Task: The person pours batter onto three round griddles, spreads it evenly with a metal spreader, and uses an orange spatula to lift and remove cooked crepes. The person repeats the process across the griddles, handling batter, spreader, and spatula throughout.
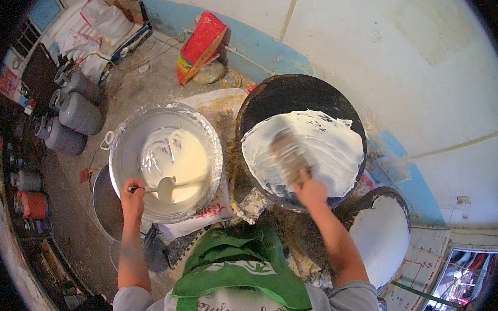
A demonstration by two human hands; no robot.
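My left hand [133, 193] grips the handle of a ladle [166, 190], its bowl inside a wide metal pot [123, 148]. Cream-coloured batter [193, 160] covers part of the pot's bottom. To the right, my right hand [312, 191] holds a flat spreading tool [291, 156], blurred by motion, over a round black griddle [298, 88]. A thin white layer of batter [335, 148] with streaks and an uneven edge lies across much of the griddle, and dark metal shows at its far side.
A second round pan with a white layer [380, 240] stands at my right. Several gas cylinders [78, 111] line the left side. A red bag [204, 41] leans near the wall [346, 37]. White sacks [90, 26] are piled at the far left. Crusted residue [250, 204] sits by the griddle's near edge.
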